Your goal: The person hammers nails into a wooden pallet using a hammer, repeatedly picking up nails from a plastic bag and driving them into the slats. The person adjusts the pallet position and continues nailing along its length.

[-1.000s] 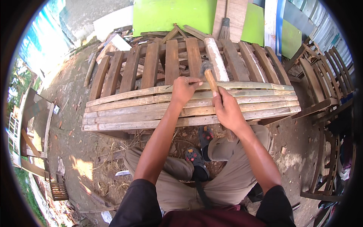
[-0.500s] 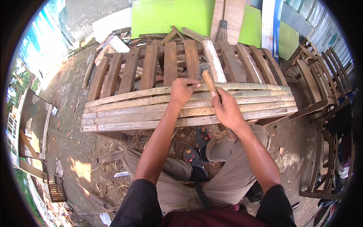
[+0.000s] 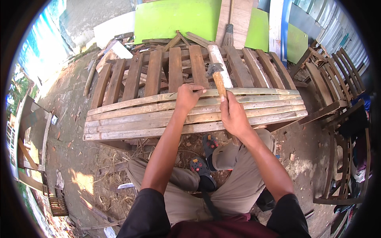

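Note:
My right hand (image 3: 235, 114) is wrapped round the wooden handle of a hammer (image 3: 219, 84). The hammer's dark metal head is raised over the slatted bench, in front of a white-painted slat. Thumb and fingers of my left hand (image 3: 187, 96) are pinched together at the farthest bamboo strip (image 3: 254, 91); whatever is between them is too small to make out. Several split bamboo strips (image 3: 131, 122) lie side by side along the bench's near edge, under both hands. Brown wooden slats (image 3: 175, 69) run away from me beyond the strips.
A knife-like blade (image 3: 126, 185) lies among shavings on the ground, left of my legs. Scrap wood (image 3: 174, 41) is heaped behind the bench, near a broom (image 3: 228, 35) and green boards (image 3: 176, 22). Slatted wooden furniture (image 3: 333, 87) stands at the right.
The hammer head has risen slightly and shows more plainly. My left hand keeps its pinch at the same strip. The whole view has shifted a little.

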`<state>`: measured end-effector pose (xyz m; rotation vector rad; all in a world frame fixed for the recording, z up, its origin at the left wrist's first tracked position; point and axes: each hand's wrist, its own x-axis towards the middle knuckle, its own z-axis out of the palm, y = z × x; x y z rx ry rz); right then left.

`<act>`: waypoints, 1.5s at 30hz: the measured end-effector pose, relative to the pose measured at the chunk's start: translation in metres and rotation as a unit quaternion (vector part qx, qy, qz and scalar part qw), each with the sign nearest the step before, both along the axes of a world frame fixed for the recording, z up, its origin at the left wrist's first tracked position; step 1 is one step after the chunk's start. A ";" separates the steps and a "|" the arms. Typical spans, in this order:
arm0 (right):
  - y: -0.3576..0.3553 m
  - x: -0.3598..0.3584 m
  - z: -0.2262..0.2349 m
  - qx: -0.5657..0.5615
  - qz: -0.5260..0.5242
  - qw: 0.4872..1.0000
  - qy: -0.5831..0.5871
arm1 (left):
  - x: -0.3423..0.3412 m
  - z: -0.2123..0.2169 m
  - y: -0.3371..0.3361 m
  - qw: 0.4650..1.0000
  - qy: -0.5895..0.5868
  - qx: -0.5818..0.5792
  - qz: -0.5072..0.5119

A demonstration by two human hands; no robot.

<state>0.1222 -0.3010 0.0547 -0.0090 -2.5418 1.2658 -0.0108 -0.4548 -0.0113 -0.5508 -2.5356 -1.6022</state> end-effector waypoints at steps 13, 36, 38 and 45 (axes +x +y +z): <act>0.001 -0.008 0.003 0.055 0.023 0.998 -0.026 | -0.001 -0.001 -0.001 1.000 0.016 0.003 0.001; -0.004 -0.008 0.009 0.074 0.031 0.996 -0.025 | -0.002 -0.036 -0.005 0.964 0.220 -0.118 0.094; 0.001 -0.012 0.005 0.095 0.035 0.994 -0.032 | -0.002 -0.036 -0.001 0.961 0.220 -0.136 0.102; -0.009 -0.006 0.008 0.067 0.015 0.997 -0.030 | -0.004 -0.038 -0.004 0.960 0.222 -0.141 0.097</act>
